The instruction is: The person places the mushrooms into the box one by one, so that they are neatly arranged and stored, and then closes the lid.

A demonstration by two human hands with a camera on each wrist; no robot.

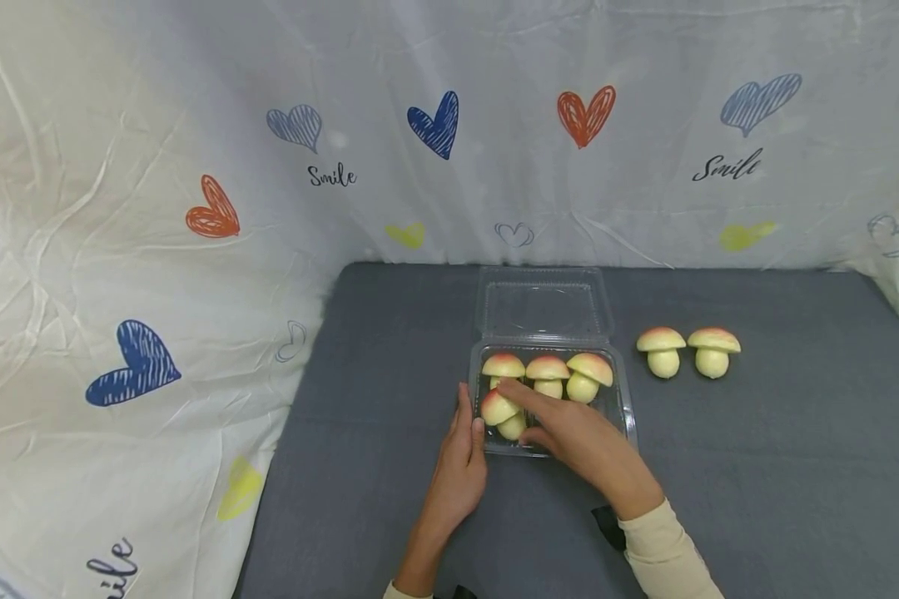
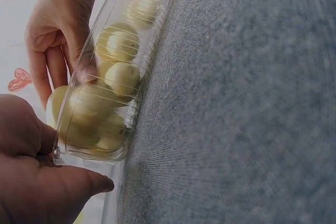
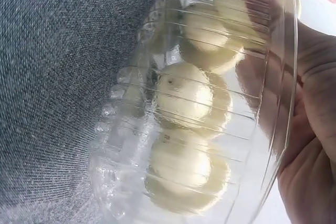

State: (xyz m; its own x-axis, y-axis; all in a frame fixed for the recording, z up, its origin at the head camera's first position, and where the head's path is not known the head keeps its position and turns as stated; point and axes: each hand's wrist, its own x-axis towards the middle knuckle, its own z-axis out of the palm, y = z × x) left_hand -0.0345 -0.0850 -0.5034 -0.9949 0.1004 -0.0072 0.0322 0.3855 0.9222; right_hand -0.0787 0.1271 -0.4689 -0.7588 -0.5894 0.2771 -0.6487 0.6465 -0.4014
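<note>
A clear plastic clamshell container [image 1: 629, 416] lies on the table with its lid [image 1: 543, 308] folded back. Three yellow artificial mushrooms with reddish caps line its far row, among them a middle mushroom [image 1: 547, 368]. In the near left part another mushroom [image 1: 498, 408] lies tilted. My right hand [image 1: 584, 441] reaches over the container and holds this tilted mushroom between fingers and thumb. With thumb and fingers, my left hand [image 1: 460, 470] holds the container's near left corner. Through the clear wall, the left wrist view shows the right thumb [image 2: 86, 72] inside, beside the mushrooms.
Two more mushrooms stand to the right of the container, a left one [image 1: 662, 351] and a right one [image 1: 712, 351]. A dark grey cloth [image 1: 794, 466] covers the table. Behind it and at the left hangs a white curtain [image 1: 509, 200] printed with hearts.
</note>
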